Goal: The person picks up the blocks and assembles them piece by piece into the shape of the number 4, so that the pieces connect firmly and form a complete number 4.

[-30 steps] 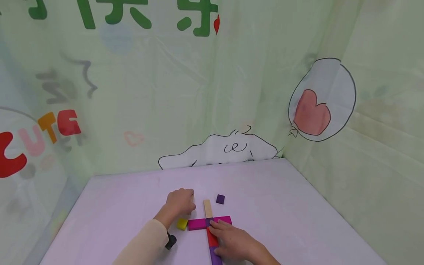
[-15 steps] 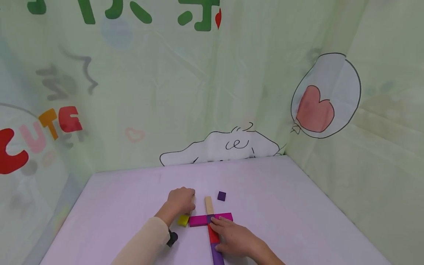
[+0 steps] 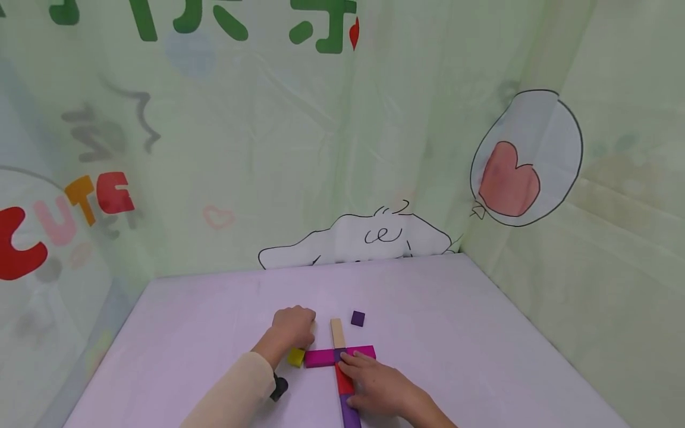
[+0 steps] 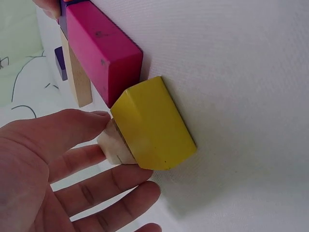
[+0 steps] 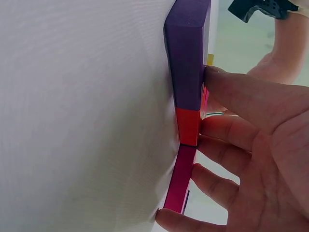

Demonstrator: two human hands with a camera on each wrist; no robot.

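Note:
My left hand (image 3: 293, 327) pinches a plain wooden block (image 4: 116, 147) between thumb and fingers. That block touches the far side of a yellow block (image 4: 154, 125), whose corner meets the end of a magenta block (image 4: 104, 53). My right hand (image 3: 380, 383) lies over a cross of blocks, its fingers resting on the tops. Under or beside its fingers are a red block (image 3: 343, 380), a long purple block (image 3: 350, 410) and a second magenta block (image 3: 364, 351). A small purple cube (image 3: 339, 354) sits at the crossing, with a light wooden block (image 3: 338, 333) beyond it.
A loose dark purple cube (image 3: 358, 318) lies past the cross, to the right of the light wooden block. A black device (image 3: 279, 387) is on the left wrist. Printed curtains (image 3: 321, 148) stand behind and beside the pale table (image 3: 455, 333).
The head view has shifted slightly. Both hands and the blocks keep nearly the same places.

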